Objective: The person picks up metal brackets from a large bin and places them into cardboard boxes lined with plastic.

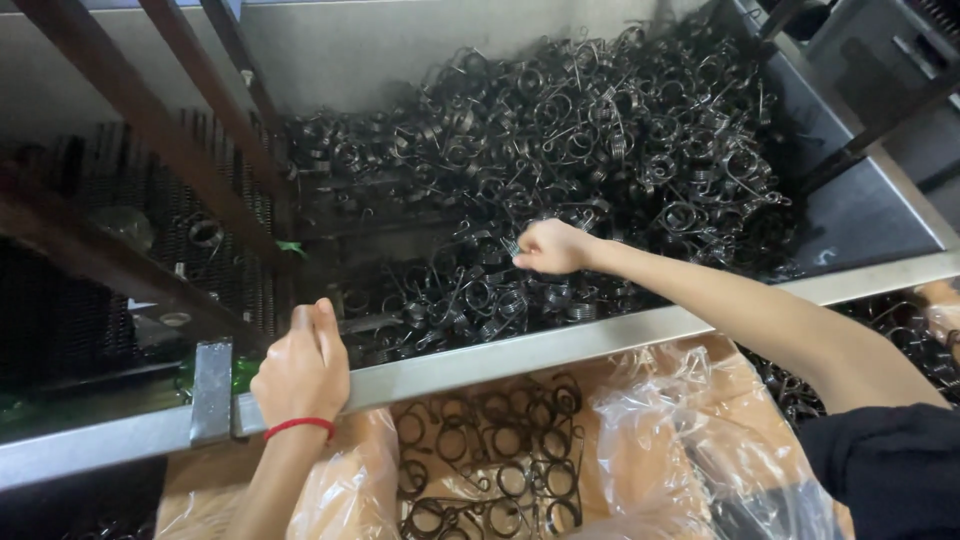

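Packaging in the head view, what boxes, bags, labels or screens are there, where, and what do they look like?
Cardboard box: below the metal rail, brown, open-topped, holding dark wire springs.
Plastic liner: inside the box, clear, crinkled, spilling over its edges.
Metal bin: above the rail, grey, heaped with dark springs.
No labels, signs or screens show.

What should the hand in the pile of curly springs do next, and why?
Probably lift a little. The right hand is pinched closed on springs in the tangled pile of springs, so a gentle pull would show what comes free. The left hand grips the tray rim, which helps steady the reach.
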